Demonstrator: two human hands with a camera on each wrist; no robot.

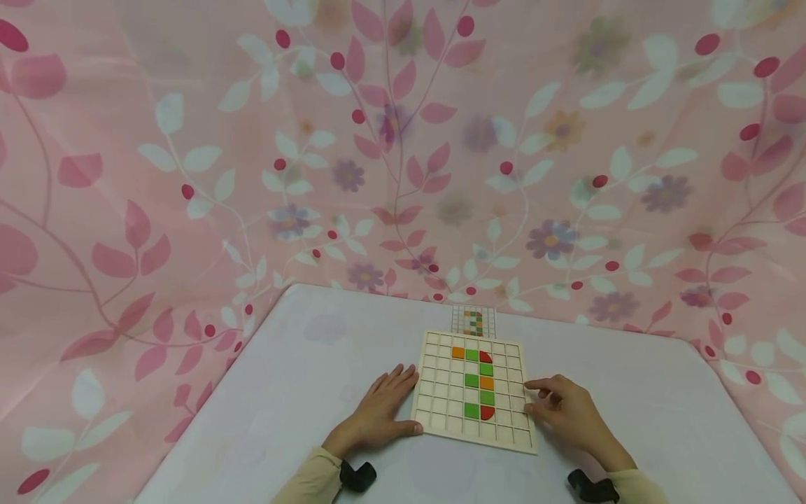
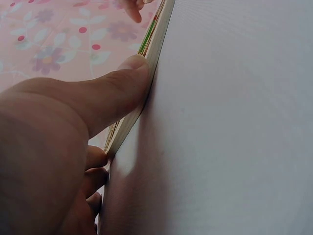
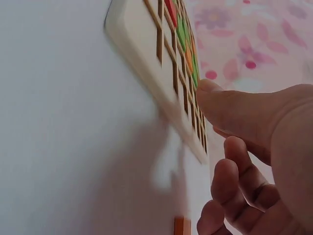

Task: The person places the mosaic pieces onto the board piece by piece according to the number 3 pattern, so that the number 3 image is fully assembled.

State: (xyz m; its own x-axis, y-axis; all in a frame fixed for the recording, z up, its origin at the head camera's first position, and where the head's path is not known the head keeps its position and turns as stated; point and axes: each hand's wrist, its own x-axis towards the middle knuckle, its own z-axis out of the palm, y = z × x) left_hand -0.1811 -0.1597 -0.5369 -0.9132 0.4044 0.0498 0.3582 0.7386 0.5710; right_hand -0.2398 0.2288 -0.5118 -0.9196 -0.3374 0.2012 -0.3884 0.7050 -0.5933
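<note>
A pale wooden grid board (image 1: 441,422) lies on the white table, with green, orange and red pieces set in its squares. The two red pieces, one of them at the lower end (image 1: 488,413), have a rounded edge. My left hand (image 1: 380,411) rests flat along the board's left side, its thumb (image 2: 120,90) touching the board's edge near the front corner. Over the right edge is my right hand (image 1: 567,413). Its thumb and forefinger are apart at the rim with nothing visible between them, while its other fingers curl loosely.
Behind the board lies a printed card (image 1: 474,321) with a small coloured grid pattern. An orange-brown block (image 3: 182,226) shows on the table below my right hand in the right wrist view. A pink floral cloth (image 1: 403,175) hangs beyond the table (image 1: 327,336).
</note>
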